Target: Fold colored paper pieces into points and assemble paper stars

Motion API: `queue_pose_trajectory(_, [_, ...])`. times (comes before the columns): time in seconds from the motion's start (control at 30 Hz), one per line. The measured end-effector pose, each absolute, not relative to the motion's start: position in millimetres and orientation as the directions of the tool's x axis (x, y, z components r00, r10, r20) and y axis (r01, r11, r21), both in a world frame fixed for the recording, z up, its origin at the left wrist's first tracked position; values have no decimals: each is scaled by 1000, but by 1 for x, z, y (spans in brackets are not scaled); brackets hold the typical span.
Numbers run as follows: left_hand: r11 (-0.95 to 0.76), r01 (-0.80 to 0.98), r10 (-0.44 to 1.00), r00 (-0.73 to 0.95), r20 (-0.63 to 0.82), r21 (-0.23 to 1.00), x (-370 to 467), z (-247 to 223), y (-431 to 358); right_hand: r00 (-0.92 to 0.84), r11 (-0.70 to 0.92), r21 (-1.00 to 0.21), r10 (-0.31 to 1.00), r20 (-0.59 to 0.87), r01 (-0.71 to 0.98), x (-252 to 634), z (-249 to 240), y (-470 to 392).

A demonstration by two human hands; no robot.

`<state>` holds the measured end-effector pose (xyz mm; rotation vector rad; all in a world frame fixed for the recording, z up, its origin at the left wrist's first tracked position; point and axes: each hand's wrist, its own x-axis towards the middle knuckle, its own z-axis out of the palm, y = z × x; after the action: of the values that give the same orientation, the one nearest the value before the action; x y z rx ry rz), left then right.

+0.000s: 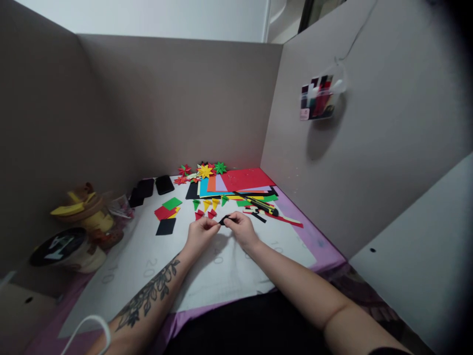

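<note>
Black paper piece (223,220) sits between the two hands, above the middle of the numbered white sheet (136,244). The left hand (202,230) pinches its left end between thumb and forefinger, and the right hand (242,230) has its fingertips pressed together on the other end; the exact fold is too small to make out. Just beyond lie two red folded points (212,214), with yellow folded points (211,203) and green folded points (224,200) farther back. A black paper square (166,227) lies left of the hands, and a yellow-and-black utility knife (269,209) lies to their right, near paper strips (284,219).
</note>
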<state>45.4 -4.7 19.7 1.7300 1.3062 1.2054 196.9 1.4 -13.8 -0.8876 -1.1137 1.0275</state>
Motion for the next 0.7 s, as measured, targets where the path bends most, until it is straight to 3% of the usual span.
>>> queue_pose_trajectory(0.2, [-325,348,946,132,297,879,44,14,-2,133,288,-945,954,269,-154,198,-19,4])
queue_pose_trajectory(0.43, [-296,460,955,169,245,837,42,17,-5,131,281,-948,956,262,-150,199,-19,5])
queue_pose_trajectory(0.7, [-204,364,975,160,155,909,45,19,-6,130,261,-947,962,240,-189,198,-17,5])
